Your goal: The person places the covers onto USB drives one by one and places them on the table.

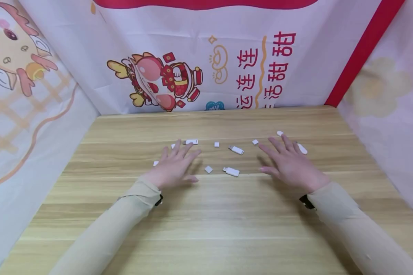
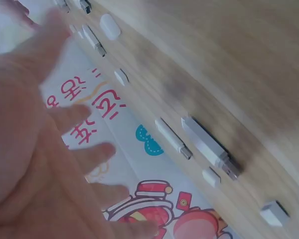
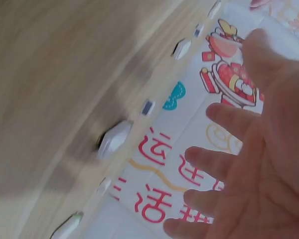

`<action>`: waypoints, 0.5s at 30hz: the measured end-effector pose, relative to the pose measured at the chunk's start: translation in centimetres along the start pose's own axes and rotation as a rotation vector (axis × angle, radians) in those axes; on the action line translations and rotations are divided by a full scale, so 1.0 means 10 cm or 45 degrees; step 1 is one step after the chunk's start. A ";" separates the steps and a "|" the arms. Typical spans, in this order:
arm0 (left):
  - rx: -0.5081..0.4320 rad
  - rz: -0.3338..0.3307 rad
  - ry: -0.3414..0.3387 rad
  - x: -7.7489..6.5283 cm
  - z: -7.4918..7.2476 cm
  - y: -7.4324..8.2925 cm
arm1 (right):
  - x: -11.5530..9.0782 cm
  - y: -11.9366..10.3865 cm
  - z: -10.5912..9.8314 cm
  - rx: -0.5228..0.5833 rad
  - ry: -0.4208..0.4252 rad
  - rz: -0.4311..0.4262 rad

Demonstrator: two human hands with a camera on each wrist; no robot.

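Observation:
My left hand (image 1: 173, 168) hovers over the left part of the wooden table, fingers spread and holding nothing. Just past its fingertips lies a white USB flash drive (image 1: 192, 142), metal plug to the left; small white caps (image 1: 156, 163) peek out around that hand. On the right, my right hand (image 1: 292, 162) is likewise spread above the table with nothing in it. Another USB flash drive (image 1: 301, 148) shows beside its outer fingers, and a rounded cap (image 1: 280, 133) lies beyond them. In the right wrist view the right palm (image 3: 289, 134) is bare.
Between the hands lie two more uncapped flash drives, one farther back (image 1: 238, 150) and one nearer (image 1: 231, 172). Loose square caps (image 1: 208, 169) are scattered around them. A printed cloth (image 1: 192, 38) rises along the table's back edge, with cloth on both sides too.

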State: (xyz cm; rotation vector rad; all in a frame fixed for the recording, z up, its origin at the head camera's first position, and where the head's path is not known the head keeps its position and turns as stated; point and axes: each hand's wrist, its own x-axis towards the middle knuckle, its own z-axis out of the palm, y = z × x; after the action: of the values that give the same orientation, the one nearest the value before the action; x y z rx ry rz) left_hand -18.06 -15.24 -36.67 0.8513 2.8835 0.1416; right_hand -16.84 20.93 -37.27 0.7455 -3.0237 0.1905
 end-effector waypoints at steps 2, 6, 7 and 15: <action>0.009 0.073 0.011 0.06 0.00 -0.01 | 0.03 -0.02 0.01 -0.020 0.043 -0.040; -0.045 0.191 0.029 0.19 0.00 0.00 | 0.10 -0.11 0.04 -0.030 0.088 -0.106; -0.064 0.201 0.027 0.22 0.00 0.01 | 0.11 -0.14 0.05 -0.017 0.094 -0.117; -0.089 -0.032 -0.038 0.43 0.02 0.23 | 0.29 -0.40 0.10 0.089 0.018 -0.121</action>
State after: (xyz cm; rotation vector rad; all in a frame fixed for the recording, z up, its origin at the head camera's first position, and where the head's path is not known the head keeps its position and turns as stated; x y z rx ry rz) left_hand -20.35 -11.00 -37.01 0.7980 2.8419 0.2236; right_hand -17.55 15.91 -37.65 0.8873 -2.9731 0.2990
